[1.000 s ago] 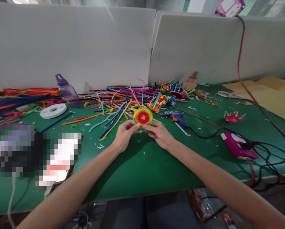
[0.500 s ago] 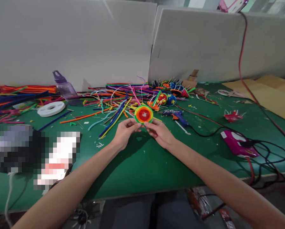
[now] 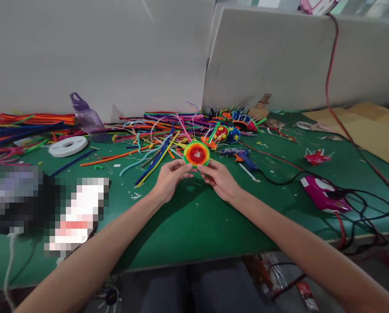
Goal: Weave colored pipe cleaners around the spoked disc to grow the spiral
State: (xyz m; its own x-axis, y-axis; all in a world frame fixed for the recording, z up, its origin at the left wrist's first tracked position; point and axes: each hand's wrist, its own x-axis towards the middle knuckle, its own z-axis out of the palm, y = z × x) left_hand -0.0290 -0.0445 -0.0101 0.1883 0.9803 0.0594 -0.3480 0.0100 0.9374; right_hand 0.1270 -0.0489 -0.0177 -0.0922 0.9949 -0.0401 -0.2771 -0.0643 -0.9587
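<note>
A round coil of pipe cleaner (image 3: 197, 154), red in the middle with orange, yellow and green rings around it, faces me above the green table. My left hand (image 3: 174, 177) pinches its lower left edge between thumb and fingers. Its lower right edge is gripped by my right hand (image 3: 217, 176), thumb on the front. Behind the disc lie loose coloured pipe cleaners (image 3: 155, 161) and a red ball with yellow stars (image 3: 221, 134). To the right of my right hand rests a blue glue gun (image 3: 243, 157). The back of the disc is hidden.
A purple bottle (image 3: 88, 117) and a white tape roll (image 3: 68, 146) stand at the left. Blurred-out items lie at the near left, one a white slab (image 3: 80, 213). At the right are a magenta power box (image 3: 324, 193) with tangled cables and brown cardboard (image 3: 370, 126). Grey panels (image 3: 99, 52) border the back.
Both hands keep hold of the coiled disc, which is tipped slightly and has barely moved. The camera view has shifted a little.
</note>
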